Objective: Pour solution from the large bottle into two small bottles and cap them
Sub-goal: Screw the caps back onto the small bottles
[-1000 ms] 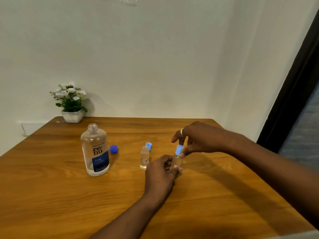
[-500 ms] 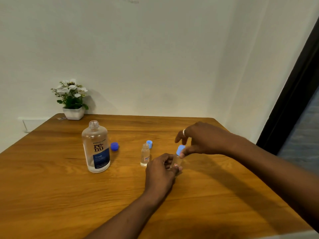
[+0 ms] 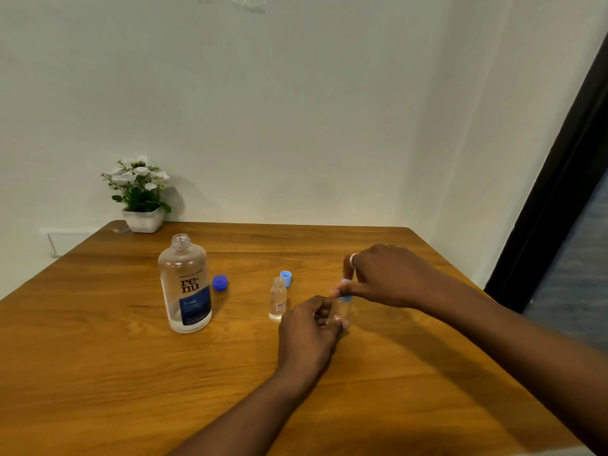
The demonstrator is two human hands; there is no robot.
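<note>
The large bottle (image 3: 186, 284) stands uncapped on the left of the worktop (image 3: 98, 357), its label reading "re-nu fresh"; its dark-blue cap (image 3: 220, 283) lies just right of it. An open small bottle (image 3: 278, 299) with a red-printed label stands mid-worktop, a loose light-blue cap (image 3: 286, 277) just beyond. To its right, the left hand (image 3: 309, 334) has its grip curled round the second small bottle (image 3: 342, 311), while the right hand (image 3: 388, 278) has its grip pinching the light-blue top (image 3: 346, 297) on that bottle's neck.
</note>
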